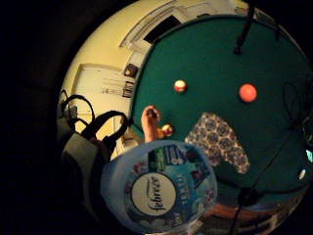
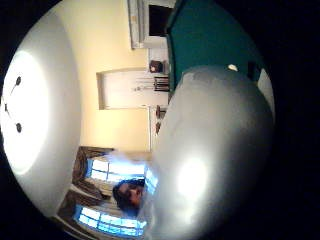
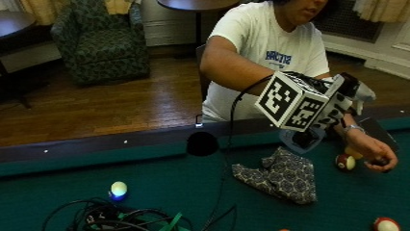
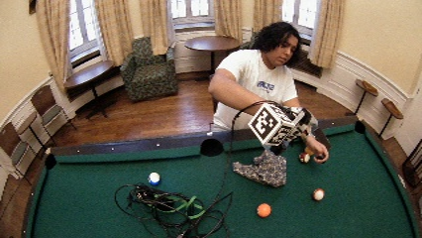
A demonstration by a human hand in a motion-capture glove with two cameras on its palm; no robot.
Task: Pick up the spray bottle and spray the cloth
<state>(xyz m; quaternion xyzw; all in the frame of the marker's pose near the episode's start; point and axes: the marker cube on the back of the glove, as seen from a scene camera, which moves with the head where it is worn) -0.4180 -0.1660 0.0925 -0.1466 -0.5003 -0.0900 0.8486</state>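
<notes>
The outside view shows my gloved right hand raised above the green table, gripping the spray bottle, of which only the grey-white top shows. The bottle's Febreze label fills the near part of the little finger side palm view. Its pale body fills much of the thumb side view. The patterned cloth lies crumpled on the felt just below and in front of the hand; it also shows as the cloth beyond the bottle.
The bare left hand rests on the felt beside a striped ball. An orange ball and another striped ball lie further out. A tangle of cables and a blue-white ball lie at left. A side pocket sits in the rail.
</notes>
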